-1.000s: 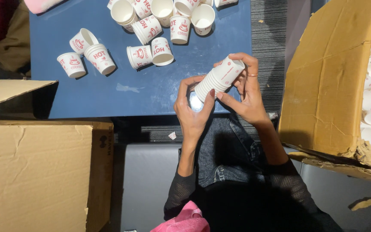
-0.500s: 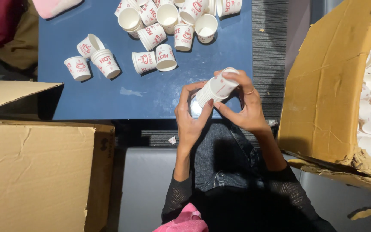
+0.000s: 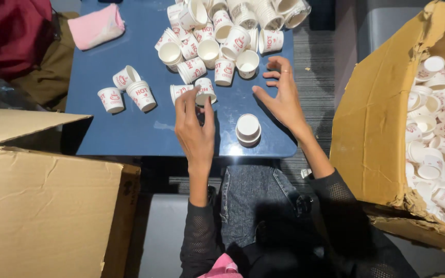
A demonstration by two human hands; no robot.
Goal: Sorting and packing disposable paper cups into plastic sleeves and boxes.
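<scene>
I am watching both open, empty hands, left hand [image 3: 195, 135] and right hand [image 3: 283, 99], flanking the stacked cups [image 3: 247, 128] on the desk [image 3: 130, 128]; beyond the stack, many loose cups [image 3: 217, 41] are awaiting stacking.

A stack of cups [image 3: 247, 128] stands upside down on the bench [image 3: 130, 128], between both hands. Loose cups [image 3: 217, 46] lie behind it. Boxes [image 3: 47, 206] flank the bench left and right.
</scene>
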